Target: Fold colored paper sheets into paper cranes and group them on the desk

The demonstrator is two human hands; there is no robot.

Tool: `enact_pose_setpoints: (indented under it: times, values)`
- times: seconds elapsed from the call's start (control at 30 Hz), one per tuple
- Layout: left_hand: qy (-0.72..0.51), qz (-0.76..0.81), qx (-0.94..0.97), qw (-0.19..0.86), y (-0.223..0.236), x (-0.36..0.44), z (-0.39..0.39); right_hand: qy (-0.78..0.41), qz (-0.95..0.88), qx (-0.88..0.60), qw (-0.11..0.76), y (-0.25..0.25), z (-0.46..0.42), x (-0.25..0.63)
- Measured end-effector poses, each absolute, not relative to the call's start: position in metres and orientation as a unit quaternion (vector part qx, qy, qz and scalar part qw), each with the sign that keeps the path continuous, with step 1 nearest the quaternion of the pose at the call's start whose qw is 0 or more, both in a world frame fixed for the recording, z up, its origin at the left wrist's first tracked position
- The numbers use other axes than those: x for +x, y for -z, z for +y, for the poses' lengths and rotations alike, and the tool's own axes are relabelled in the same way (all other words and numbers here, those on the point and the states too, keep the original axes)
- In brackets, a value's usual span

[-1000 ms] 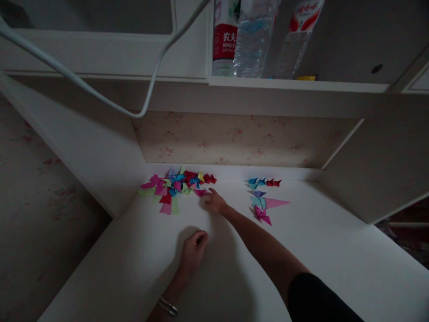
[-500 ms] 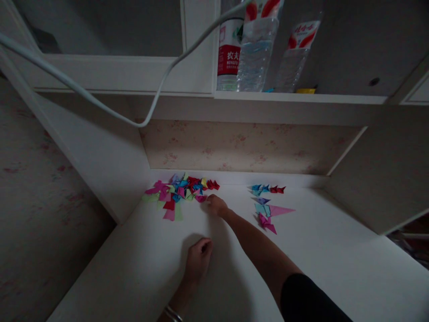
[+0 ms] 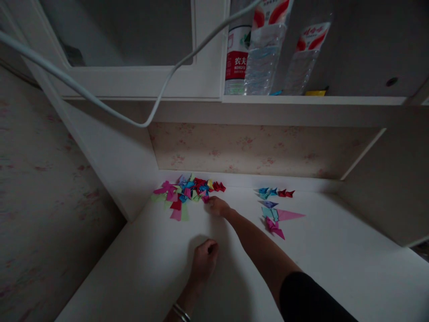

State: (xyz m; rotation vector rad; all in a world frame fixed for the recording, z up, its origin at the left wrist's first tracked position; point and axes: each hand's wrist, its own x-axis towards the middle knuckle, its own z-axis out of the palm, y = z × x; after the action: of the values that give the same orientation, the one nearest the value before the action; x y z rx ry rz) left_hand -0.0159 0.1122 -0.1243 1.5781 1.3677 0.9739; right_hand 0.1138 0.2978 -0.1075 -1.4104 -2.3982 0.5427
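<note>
Pile point(image 3: 187, 193): folded coloured papers heaped at the back left of the desk point(image 3: 140, 273).
Right hand point(image 3: 218, 207): fingertips at a pink paper point(image 3: 205, 199) on the pile's right edge (pinched or merely touched, I cannot tell).
Left hand point(image 3: 204, 258): loosely curled, nearer the body; whether it holds anything, I cannot tell.
Smaller group point(image 3: 271, 214): more folded papers, well apart, to the right.

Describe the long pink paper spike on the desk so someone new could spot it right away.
On the white desk, under the shelf holding bottles, find the smaller group of folded papers, right of the big pile. On its right side, beside light blue paper, lies the pink spike, its tip pointing right. It is longer than every neighbouring piece.
</note>
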Motion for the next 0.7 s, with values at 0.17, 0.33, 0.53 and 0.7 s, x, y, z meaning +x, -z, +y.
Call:
enact_pose_setpoints:
  times: [0.17,0.33,0.53,0.7]
  values:
    - [-0.407,0.527,0.624,0.408,0.126,-0.018,0.115,-0.203,-0.792,-0.532,0.22,0.109,0.279,0.119]
    - [-0.411,0.53,0.577,0.466,0.126,-0.019,0.115,-0.213,-0.715,-0.574,0.337,0.118,0.214,0.131]
    - [-0.425,0.537,0.55,0.479,0.123,-0.017,0.112,-0.319,-0.591,-0.576,0.466,0.125,0.111,0.152]
    - [-0.436,0.515,0.581,0.456,0.118,-0.001,0.106,-0.41,-0.527,-0.544,0.508,0.125,0.075,0.161]
